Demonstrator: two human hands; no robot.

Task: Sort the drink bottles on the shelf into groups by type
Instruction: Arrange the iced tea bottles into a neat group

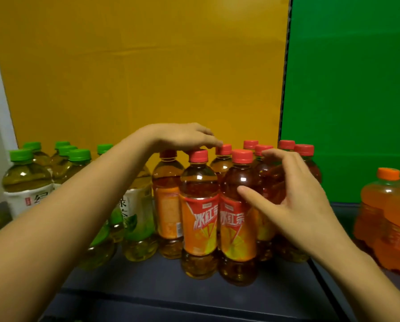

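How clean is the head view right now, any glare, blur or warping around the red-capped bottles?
Head view: small highlights on the red-capped bottles, front labels readable; the orange bottles at the right edge look soft; wide-angle bending shows at the frame edges; lighting dim but even.

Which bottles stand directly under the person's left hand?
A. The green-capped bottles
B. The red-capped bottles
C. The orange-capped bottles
B: the left hand rests over the caps of the red-capped bottles in the middle, with the green-capped bottles to its left and the orange-capped bottles far right.
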